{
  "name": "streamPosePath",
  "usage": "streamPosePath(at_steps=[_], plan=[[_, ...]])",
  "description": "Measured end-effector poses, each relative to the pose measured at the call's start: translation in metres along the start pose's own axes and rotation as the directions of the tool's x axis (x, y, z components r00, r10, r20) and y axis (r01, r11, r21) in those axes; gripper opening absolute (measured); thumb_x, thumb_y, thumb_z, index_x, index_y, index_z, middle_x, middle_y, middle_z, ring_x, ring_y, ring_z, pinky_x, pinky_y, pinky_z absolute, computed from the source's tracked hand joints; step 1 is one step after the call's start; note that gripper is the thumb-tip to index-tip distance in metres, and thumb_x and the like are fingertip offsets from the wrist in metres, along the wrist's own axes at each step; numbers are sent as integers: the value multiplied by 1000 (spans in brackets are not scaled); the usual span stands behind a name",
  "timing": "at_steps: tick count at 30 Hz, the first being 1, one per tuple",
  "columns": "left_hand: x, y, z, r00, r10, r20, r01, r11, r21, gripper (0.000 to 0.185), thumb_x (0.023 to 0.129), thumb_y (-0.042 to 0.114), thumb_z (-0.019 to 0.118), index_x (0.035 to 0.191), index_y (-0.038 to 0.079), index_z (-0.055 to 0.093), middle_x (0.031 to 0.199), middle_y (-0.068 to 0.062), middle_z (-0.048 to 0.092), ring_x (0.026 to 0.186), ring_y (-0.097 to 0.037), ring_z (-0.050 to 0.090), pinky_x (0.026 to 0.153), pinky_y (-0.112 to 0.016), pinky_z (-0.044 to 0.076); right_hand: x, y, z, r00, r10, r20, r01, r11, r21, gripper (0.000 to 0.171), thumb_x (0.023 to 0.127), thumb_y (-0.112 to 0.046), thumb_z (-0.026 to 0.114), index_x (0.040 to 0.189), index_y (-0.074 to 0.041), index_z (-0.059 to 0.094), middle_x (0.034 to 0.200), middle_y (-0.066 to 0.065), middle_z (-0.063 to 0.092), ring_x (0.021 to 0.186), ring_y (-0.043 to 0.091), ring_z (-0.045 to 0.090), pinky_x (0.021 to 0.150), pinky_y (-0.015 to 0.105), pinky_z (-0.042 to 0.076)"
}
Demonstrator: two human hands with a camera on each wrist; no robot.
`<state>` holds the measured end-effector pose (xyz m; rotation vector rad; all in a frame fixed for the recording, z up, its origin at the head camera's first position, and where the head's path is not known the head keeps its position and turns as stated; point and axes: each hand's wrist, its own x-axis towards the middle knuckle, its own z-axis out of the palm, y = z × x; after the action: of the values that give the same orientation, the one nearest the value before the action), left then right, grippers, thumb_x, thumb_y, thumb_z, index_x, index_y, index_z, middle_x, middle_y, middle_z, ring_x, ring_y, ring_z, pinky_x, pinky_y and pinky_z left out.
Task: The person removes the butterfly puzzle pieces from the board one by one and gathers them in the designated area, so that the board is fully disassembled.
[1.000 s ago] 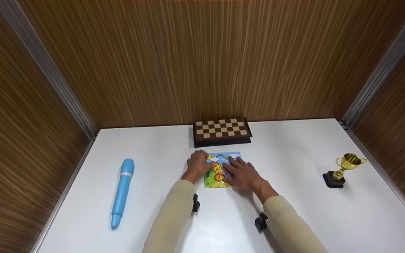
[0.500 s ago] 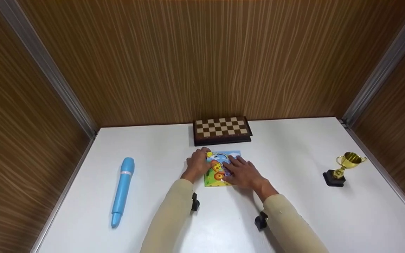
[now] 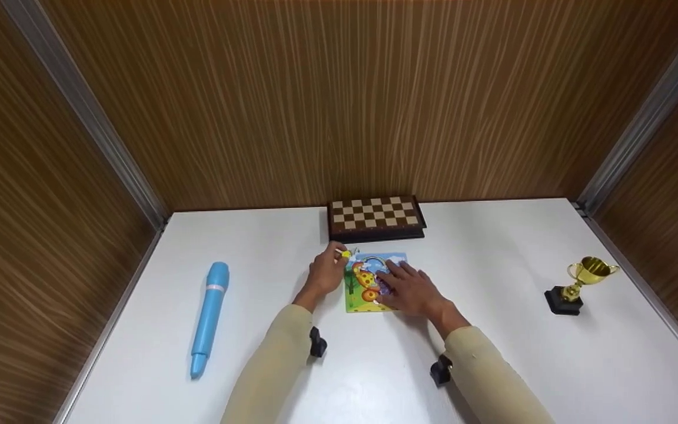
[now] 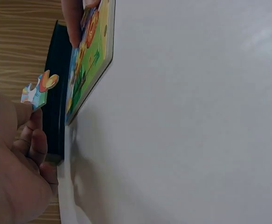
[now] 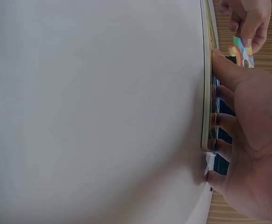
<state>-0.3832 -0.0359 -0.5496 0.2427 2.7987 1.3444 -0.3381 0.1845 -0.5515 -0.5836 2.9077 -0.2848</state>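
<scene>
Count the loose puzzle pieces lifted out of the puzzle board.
1: a puzzle piece pinched in the left hand, just off the puzzle board that the right hand presses. Others may be hidden beneath the hands.

The left hand (image 3: 326,272) has lifted 1 puzzle piece (image 3: 346,253) off the puzzle board (image 3: 355,299).

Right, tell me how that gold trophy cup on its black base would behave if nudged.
The small gold trophy cup on a black base stands upright on the white table. It looks top-heavy on a narrow stem, so a high push would probably tip it. Pushed at the base, it likely slides.
</scene>
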Motion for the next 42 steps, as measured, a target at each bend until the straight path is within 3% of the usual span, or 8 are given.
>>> streamPosePath(at_steps=[4, 9, 23, 31, 42], plan=[[-6, 0, -1, 1000, 4, 24, -3, 1000, -18, 23, 100, 19, 49, 123, 18, 53, 105, -5, 61, 88, -19, 55, 85, -37, 41, -1, 0, 1, 1000, -2, -11, 3, 999, 34, 66, 94, -54, 51, 149, -22, 37, 161, 10, 23, 147, 41, 20, 112, 63, 22], [-15, 1, -4, 999, 21, 49, -19, 999, -47, 20, 100, 17, 49, 119, 17, 55, 102, -5, 59, 81, -15, 51, 74, -29, 41, -1, 0, -1, 1000, -4, 20, 3, 999, 48, 56, 99, -45, 45, 150, -23, 35, 161, 9, 21, 148, 39, 17, 113, 63, 20], [-43, -4, -3, 979, 100, 176, -87, 993, -77, 12, 96, 16, 55, 107, 13, 58, 95, -2, 60, 81, -12, 52, 74, -28, 44, -3, 5, 2, 999, -33, -33, 34, 999, 24, 51, 101, -38, 42, 149, -21, 39, 160, 10, 26, 146, 39, 22, 110, 64, 24], [-59, -5, -2, 973, 65, 221, -54, 997, -53, 9, 95, 20, 56, 104, 17, 57, 94, 2, 60, 80, -10, 53, 70, -26, 45, -2, 7, 3, 1000, -25, -18, 26, 999, 40, 52, 101, -41, 41, 150, -23, 37, 161, 8, 23, 147, 39, 19, 112, 63, 21], [-76, -6, -1, 965, 65, 252, -67, 998, -1, 10, 93, 17, 60, 103, 14, 60, 89, 3, 62, 78, -8, 54, 71, -24, 45, -3, 8, 3, 999, -37, -28, 38, 998, 50, 51, 101, -38, 41, 149, -22, 38, 160, 11, 24, 147, 41, 20, 112, 64, 20]])
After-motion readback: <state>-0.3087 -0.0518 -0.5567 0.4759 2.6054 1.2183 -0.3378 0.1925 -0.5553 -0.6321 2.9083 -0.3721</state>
